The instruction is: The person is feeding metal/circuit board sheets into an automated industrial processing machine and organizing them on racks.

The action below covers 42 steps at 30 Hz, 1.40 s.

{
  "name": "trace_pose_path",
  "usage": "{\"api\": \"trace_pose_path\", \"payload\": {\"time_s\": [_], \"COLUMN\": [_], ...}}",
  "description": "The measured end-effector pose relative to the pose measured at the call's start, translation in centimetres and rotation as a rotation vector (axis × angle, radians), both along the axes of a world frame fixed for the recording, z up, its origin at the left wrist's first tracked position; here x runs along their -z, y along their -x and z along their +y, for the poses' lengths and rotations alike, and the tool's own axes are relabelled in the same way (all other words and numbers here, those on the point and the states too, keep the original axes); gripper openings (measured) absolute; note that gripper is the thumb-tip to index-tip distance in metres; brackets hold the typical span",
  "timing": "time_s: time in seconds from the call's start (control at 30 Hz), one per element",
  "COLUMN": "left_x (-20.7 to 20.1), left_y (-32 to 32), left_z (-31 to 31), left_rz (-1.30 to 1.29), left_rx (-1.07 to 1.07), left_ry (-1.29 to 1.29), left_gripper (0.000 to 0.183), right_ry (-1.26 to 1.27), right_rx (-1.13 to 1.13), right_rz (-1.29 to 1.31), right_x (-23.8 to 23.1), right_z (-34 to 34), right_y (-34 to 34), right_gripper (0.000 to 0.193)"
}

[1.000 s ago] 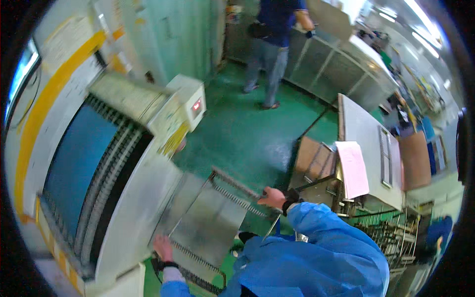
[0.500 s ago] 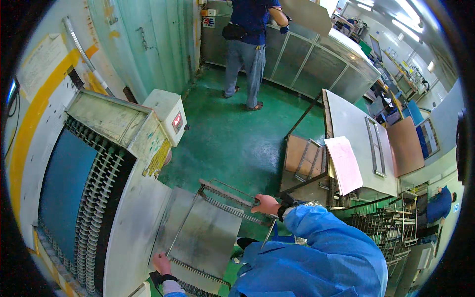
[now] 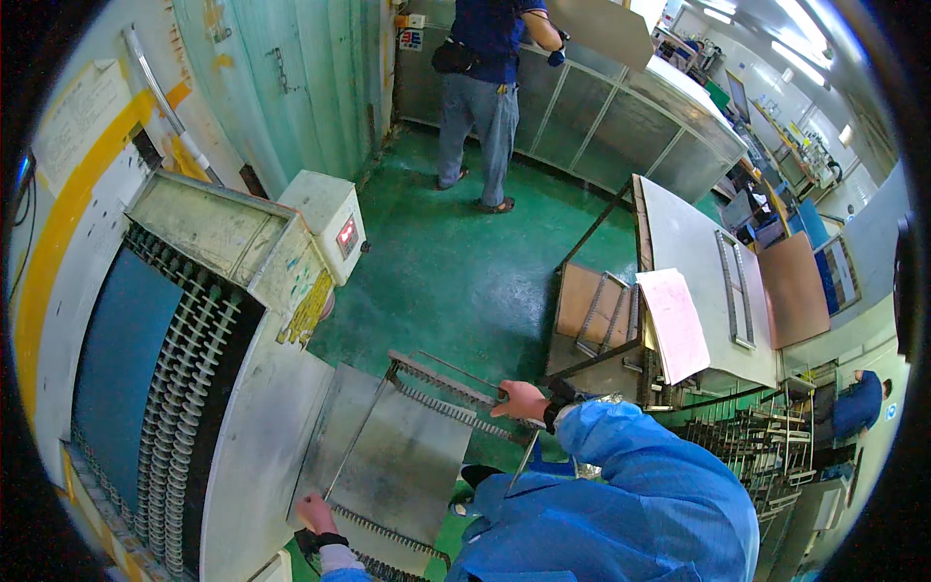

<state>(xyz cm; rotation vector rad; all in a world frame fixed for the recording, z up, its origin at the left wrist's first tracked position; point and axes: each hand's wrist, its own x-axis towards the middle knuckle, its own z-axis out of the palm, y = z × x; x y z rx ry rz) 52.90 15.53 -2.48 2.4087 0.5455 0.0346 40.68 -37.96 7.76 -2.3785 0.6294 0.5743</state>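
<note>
A metal rack with thin rods and rows of coil springs along its bars stands between my hands. My right hand is closed on the rack's far bar, near its right end. Lower down, my left hand pinches the rack's left side, close to the near spring row. A smooth grey metal sheet shows through the rack's frame. To the left, a blue panel lies on the wheeled rollers of a conveyor machine.
A control box and yellow gloves are at the machine's far end. To the right stands a table bearing pink sheets. Metal racks crowd the lower right. A person stands at a far bench.
The blue panel has slid slightly left along the rollers. Both my hands keep their hold on the rack, which has barely moved.
</note>
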Motion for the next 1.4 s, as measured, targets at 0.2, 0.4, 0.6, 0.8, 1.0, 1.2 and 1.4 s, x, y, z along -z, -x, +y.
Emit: {"api": "trace_pose_path", "payload": {"time_s": [0.2, 0.4, 0.6, 0.8, 1.0, 1.2, 1.4], "left_x": [-2.9, 0.3, -6.8, -15.9, -17.3, -20.8, -20.9], "left_y": [1.3, 3.1, 11.4, 23.0, 31.3, 33.9, 38.9], "left_z": [2.2, 4.6, 5.9, 5.3, 3.2, 3.4, 0.9], "left_rz": [-0.005, 0.026, -0.026, 0.238, 0.291, 0.205, 0.012], "left_rx": [0.247, 0.197, -0.002, -0.566, -0.738, -0.883, -1.078], "left_ry": [-0.105, -0.149, -0.110, -0.093, 0.448, 0.507, 0.473], "left_gripper": [0.026, 0.032, 0.028, 0.068, 0.062, 0.061, 0.057], "right_ry": [-0.023, -0.089, -0.042, -0.199, -0.474, -0.284, -0.257], "right_rx": [-0.026, -0.045, -0.142, -0.194, -0.627, -0.158, -0.461], "right_rz": [0.007, -0.007, -0.041, -0.108, -0.205, 0.301, 0.377], "right_x": [0.2, 0.4, 1.0, -4.7, -4.8, -3.8, -4.8], "right_z": [0.7, 0.7, 0.8, 4.8, 5.8, 13.9, 22.7], "right_y": [-0.8, -0.9, -1.7, -4.8, -6.0, -8.6, -9.4], "right_gripper": [0.063, 0.062, 0.064, 0.054, 0.045, 0.048, 0.048]}}
